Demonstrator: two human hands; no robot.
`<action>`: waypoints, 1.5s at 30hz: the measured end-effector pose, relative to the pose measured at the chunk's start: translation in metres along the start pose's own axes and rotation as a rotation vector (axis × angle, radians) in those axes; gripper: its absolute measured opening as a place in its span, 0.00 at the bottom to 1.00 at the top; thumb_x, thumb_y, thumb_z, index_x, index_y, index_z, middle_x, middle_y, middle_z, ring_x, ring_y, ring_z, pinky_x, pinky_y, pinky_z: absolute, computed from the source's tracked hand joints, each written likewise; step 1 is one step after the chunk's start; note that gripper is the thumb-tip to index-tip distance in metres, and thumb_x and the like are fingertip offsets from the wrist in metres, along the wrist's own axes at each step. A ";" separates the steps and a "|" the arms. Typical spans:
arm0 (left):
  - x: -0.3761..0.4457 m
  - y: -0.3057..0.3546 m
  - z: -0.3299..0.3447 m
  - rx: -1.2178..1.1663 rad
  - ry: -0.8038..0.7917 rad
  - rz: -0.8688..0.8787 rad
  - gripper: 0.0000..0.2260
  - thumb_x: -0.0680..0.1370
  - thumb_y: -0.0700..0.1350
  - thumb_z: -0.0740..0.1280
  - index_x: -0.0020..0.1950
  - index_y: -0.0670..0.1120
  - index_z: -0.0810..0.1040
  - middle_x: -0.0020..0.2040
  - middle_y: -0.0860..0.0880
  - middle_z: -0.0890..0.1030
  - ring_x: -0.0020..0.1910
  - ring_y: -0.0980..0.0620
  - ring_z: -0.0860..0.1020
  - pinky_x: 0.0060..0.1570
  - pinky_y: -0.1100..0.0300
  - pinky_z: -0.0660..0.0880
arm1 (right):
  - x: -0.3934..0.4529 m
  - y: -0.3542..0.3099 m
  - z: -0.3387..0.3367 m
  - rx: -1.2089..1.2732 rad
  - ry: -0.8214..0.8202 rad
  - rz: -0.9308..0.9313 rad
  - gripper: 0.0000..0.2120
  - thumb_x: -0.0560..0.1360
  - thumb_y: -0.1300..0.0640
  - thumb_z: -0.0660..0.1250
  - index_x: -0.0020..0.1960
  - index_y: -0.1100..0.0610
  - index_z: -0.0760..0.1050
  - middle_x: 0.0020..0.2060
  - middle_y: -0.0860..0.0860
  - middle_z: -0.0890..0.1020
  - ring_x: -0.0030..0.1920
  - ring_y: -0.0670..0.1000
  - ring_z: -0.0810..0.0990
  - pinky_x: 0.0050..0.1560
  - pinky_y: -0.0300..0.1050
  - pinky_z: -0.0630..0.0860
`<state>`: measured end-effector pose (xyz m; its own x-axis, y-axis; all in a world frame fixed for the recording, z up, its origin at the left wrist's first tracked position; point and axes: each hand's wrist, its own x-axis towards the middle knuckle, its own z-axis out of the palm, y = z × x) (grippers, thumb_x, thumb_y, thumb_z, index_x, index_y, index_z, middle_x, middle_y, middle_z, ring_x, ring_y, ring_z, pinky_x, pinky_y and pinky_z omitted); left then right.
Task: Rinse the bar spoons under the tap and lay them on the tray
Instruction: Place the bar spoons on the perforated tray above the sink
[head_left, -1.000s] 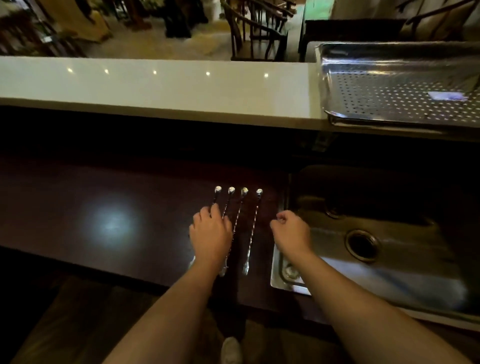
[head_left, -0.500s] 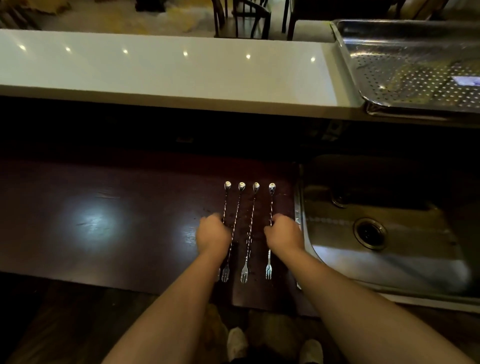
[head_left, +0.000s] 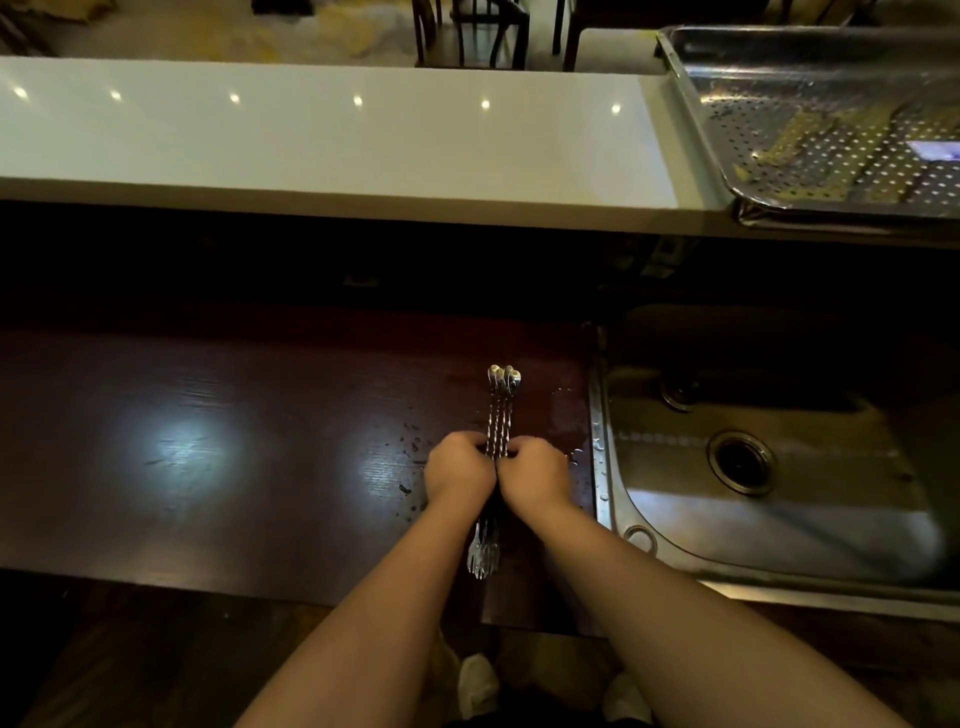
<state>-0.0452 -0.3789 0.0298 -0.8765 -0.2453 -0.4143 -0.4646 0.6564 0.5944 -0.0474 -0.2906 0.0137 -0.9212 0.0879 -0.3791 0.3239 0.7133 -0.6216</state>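
Several twisted-stem bar spoons (head_left: 500, 410) lie bunched together on the dark wooden counter, bowl ends pointing away and fork ends (head_left: 483, 556) toward me. My left hand (head_left: 457, 467) and my right hand (head_left: 535, 473) sit knuckle to knuckle over the middle of the bundle, fingers curled round the stems from either side. The perforated steel tray (head_left: 696, 104) rests on the white upper ledge at the far right. No tap shows in the head view.
A steel sink (head_left: 779, 525) with a round drain (head_left: 740, 460) lies right of the counter. Water drops spot the wood near the spoons. The white bar ledge (head_left: 311, 140) runs across the back, with chairs beyond it.
The spoons lay side by side with gaps between them; both hands have pushed inward and gathered them into one tight bundle, gripping it in the middle.
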 end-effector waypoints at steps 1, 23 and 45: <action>0.001 0.000 0.000 -0.007 -0.014 -0.006 0.12 0.75 0.41 0.65 0.55 0.52 0.83 0.49 0.48 0.85 0.47 0.46 0.81 0.40 0.59 0.74 | 0.000 -0.001 0.000 0.038 -0.020 0.021 0.09 0.73 0.59 0.64 0.47 0.57 0.83 0.43 0.56 0.84 0.46 0.59 0.81 0.40 0.46 0.76; 0.022 0.015 -0.002 0.013 -0.130 -0.151 0.09 0.76 0.40 0.63 0.47 0.35 0.80 0.49 0.37 0.82 0.49 0.39 0.81 0.43 0.53 0.77 | 0.007 -0.003 -0.006 0.428 -0.159 0.214 0.15 0.69 0.67 0.57 0.42 0.62 0.84 0.44 0.62 0.85 0.43 0.62 0.82 0.41 0.54 0.78; 0.010 0.025 0.013 -0.404 -0.145 -0.086 0.06 0.75 0.35 0.65 0.45 0.45 0.77 0.44 0.44 0.79 0.43 0.46 0.78 0.41 0.56 0.73 | -0.003 0.007 -0.038 0.653 -0.032 0.226 0.06 0.70 0.64 0.70 0.46 0.61 0.83 0.40 0.57 0.85 0.41 0.53 0.82 0.50 0.53 0.81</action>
<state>-0.0641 -0.3558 0.0318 -0.8192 -0.1655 -0.5491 -0.5723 0.2989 0.7637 -0.0507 -0.2594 0.0364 -0.8124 0.1571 -0.5616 0.5798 0.1146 -0.8067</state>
